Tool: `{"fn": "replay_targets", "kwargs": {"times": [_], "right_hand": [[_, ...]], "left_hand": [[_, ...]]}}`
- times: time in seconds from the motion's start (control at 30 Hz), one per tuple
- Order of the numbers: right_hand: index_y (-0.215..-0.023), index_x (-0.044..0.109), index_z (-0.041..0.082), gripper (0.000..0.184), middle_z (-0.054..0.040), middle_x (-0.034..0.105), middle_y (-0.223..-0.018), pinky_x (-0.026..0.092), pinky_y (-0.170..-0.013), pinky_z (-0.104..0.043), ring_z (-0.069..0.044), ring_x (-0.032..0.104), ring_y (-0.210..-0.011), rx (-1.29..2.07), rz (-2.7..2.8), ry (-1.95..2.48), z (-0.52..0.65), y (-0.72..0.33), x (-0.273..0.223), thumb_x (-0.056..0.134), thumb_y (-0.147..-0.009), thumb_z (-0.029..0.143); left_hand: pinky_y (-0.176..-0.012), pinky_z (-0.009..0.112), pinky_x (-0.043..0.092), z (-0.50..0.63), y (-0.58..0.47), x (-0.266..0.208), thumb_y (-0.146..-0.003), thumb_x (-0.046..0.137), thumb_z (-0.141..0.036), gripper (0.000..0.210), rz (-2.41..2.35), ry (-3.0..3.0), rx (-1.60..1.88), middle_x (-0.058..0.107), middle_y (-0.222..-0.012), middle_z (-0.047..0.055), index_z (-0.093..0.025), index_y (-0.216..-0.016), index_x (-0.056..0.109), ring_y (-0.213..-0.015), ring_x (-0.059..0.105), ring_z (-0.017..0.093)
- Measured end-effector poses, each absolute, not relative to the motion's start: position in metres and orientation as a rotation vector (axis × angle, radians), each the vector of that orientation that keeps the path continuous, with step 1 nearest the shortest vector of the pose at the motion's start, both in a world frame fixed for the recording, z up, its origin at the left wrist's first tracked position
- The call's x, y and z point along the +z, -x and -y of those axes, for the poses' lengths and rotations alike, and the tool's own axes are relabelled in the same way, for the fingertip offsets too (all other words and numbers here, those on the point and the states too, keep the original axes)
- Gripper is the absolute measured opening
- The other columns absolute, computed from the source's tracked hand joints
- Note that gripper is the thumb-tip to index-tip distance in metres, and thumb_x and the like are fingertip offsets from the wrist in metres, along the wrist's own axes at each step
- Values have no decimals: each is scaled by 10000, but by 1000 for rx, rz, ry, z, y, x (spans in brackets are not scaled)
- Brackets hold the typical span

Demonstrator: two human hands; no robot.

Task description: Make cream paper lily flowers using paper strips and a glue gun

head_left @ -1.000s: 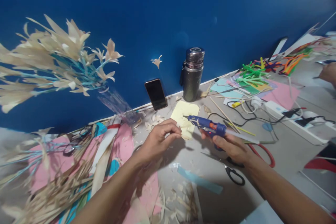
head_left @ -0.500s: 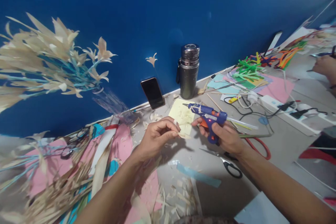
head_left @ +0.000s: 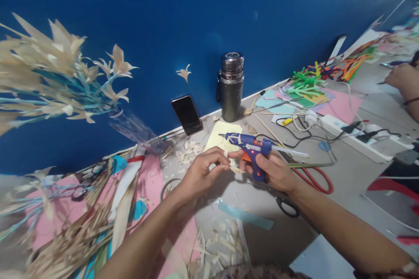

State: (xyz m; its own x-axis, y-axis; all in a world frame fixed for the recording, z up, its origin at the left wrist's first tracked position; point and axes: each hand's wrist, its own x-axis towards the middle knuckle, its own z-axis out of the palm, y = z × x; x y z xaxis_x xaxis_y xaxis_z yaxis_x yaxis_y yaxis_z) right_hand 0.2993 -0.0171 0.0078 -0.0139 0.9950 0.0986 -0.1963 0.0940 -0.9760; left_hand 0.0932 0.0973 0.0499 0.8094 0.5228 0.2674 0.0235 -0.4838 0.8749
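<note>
My right hand [head_left: 273, 170] is closed round the handle of a blue glue gun [head_left: 252, 146], whose nozzle points left and whose small red light is lit. A clear glue stick [head_left: 291, 151] pokes out of its back. Between the thumb and fingers of my left hand [head_left: 206, 168] is a small pale petal-like strip [head_left: 236, 169]. The tip of my right forefinger is close to the left fingertips; whether they touch I cannot tell. Beneath the gun lies a yellow paper [head_left: 216, 136]. Scissors [head_left: 287, 207] rest partly hidden under my right wrist.
Left stands a clear vase [head_left: 135, 128] of pale flowers [head_left: 65, 69]. A phone [head_left: 187, 115] and a steel flask [head_left: 231, 91] stand against the blue wall. A power strip [head_left: 366, 139] with cables lies right. Another person's hand [head_left: 404, 78] shows at the right edge.
My right hand and the glue gun have come left, closer to my left hand. The right forefinger now reaches the left fingertips. The whole view has shifted slightly.
</note>
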Motion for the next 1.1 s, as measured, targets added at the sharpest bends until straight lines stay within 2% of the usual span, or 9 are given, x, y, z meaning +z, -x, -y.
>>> {"fn": "replay_targets", "kwargs": {"times": [0.13, 0.27, 0.47, 0.53, 0.6, 0.7, 0.83, 0.93, 1.1], "right_hand": [[-1211, 708, 188, 470, -97, 718, -940, 449, -635, -266, -155, 560, -732, 1270, 1036, 947, 16, -297, 11, 526, -999, 566], [-1158, 703, 191, 461, -123, 736, -1023, 469, -635, -281, -169, 593, -739, 1267, 964, 889, 14, -296, 16, 554, -973, 587], [-1225, 701, 163, 588, -124, 710, -1017, 455, -601, -290, -183, 558, -715, 1171, 1148, 1060, 20, -301, 9, 479, -974, 647], [-1222, 712, 178, 582, -111, 709, -1010, 479, -640, -303, -194, 582, -736, 1119, 1238, 1131, 24, -303, 8, 450, -988, 642], [-1191, 732, 205, 535, -103, 715, -1039, 513, -748, -332, -214, 620, -804, 1046, 1333, 1176, 27, -303, 11, 442, -1004, 613], [-1172, 732, 216, 496, -108, 717, -1076, 524, -850, -369, -243, 653, -878, 959, 1462, 1217, 29, -300, 22, 466, -999, 598], [-1159, 701, 216, 540, -106, 711, -966, 533, -764, -366, -253, 649, -811, 865, 1531, 1258, 28, -296, 32, 465, -967, 663], [-1063, 718, 221, 565, -115, 697, -928, 524, -787, -391, -274, 630, -836, 711, 1593, 1290, 26, -294, 29, 457, -943, 707], [-1000, 734, 221, 500, -118, 702, -918, 527, -787, -403, -274, 624, -835, 652, 1603, 1320, 27, -300, 21, 487, -956, 654]], "left_hand": [[-779, 285, 451, -97, -92, 49, -944, 618, -192, 157, -463, -2071, 614, 678, -847, 52, -171, -805, 687, -818, 629, 170], [-795, 297, 460, -98, -90, 52, -926, 642, -231, 161, -468, -1967, 553, 694, -850, 60, -168, -789, 697, -820, 641, 179], [-723, 283, 489, -96, -90, 58, -823, 786, -339, 214, -500, -1585, 368, 705, -805, 66, -144, -766, 714, -759, 645, 175], [-737, 296, 500, -95, -92, 59, -795, 815, -357, 242, -495, -1499, 359, 704, -770, 65, -146, -744, 709, -768, 653, 186], [-749, 304, 500, -95, -93, 60, -784, 828, -360, 252, -486, -1449, 364, 707, -756, 65, -145, -728, 708, -770, 657, 189], [-703, 284, 484, -96, -93, 61, -770, 843, -358, 261, -506, -1392, 348, 709, -744, 61, -133, -733, 717, -701, 638, 162], [-673, 261, 481, -97, -91, 59, -738, 870, -346, 269, -531, -1324, 343, 712, -748, 62, -120, -733, 723, -674, 633, 142], [-669, 248, 481, -98, -90, 56, -739, 871, -333, 258, -543, -1301, 351, 716, -750, 62, -118, -741, 728, -671, 636, 134], [-663, 252, 490, -96, -87, 57, -740, 866, -331, 254, -516, -1291, 366, 723, -808, 68, -125, -728, 718, -668, 642, 134]]}}
